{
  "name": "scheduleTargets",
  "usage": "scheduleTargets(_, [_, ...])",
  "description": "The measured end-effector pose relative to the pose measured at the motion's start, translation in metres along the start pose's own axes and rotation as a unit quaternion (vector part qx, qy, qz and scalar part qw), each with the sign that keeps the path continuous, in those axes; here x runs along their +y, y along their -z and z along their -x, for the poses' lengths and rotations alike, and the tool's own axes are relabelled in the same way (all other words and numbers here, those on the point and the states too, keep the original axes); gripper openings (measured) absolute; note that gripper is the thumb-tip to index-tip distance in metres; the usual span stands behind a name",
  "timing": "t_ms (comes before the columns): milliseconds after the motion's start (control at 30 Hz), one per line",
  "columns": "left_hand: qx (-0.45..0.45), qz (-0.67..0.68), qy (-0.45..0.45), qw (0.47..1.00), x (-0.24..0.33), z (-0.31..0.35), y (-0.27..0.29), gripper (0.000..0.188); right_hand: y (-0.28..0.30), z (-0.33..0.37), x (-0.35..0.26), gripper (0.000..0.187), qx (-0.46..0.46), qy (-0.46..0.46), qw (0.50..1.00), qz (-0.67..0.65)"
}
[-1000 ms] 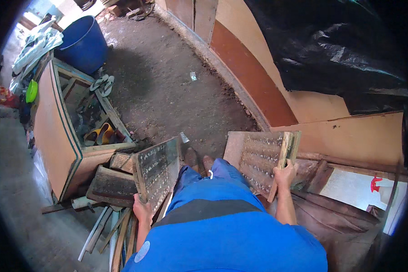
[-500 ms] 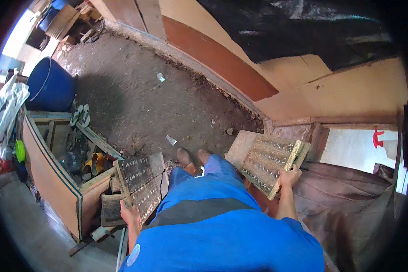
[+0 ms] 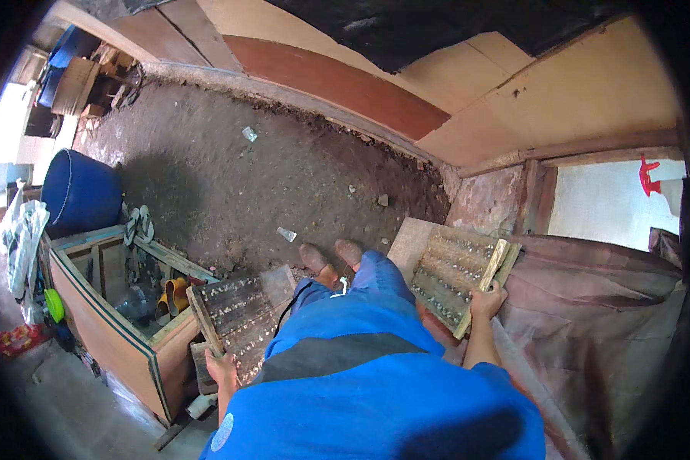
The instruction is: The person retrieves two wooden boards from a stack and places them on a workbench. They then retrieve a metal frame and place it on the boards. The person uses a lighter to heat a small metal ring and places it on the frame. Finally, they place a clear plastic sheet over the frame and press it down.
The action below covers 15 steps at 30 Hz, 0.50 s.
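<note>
While both hands grip, left hand (image 3: pixel 221 369) carries dark tray (image 3: pixel 238 318), right hand (image 3: pixel 487 300) pale tray (image 3: pixel 452 272).

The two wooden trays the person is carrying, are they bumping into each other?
Apart. The head view shows the left tray in the left hand and the right tray in the right hand, with the person's blue-clad legs between them.

A red, crumpled packet (image 3: pixel 23 337) lies on the floor at the far left, beside the wooden crate. A small pale wrapper (image 3: pixel 249 133) lies on the dirt floor near the far wall, another (image 3: pixel 287 234) nearer mid-floor. No signs, no screens.
</note>
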<state>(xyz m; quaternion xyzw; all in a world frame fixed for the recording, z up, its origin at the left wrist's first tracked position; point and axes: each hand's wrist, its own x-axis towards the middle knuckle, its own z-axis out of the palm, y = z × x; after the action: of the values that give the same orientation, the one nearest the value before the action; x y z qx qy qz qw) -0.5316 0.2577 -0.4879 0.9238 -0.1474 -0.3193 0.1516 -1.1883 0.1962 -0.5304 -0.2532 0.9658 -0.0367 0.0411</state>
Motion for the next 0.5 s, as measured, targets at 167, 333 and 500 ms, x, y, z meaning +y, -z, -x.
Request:
scheduleTargets(167, [0.074, -0.055, -0.062, 0.994, -0.047, -0.009, -0.013, 0.050, 0.021, -0.003, 0.017, 0.064, -0.041, -0.031, 0.998, 0.029])
scheduleTargets(333, [0.063, -0.097, -0.067, 0.991, -0.004, 0.006, -0.013, 0.044, 0.006, -0.004, 0.043, 0.058, -0.014, -0.041, 0.997, 0.067])
scheduleTargets(500, [0.078, -0.034, -0.048, 0.995, 0.013, 0.005, -0.016, 0.038, 0.008, -0.001, 0.007, 0.054, 0.019, -0.069, 0.991, 0.117])
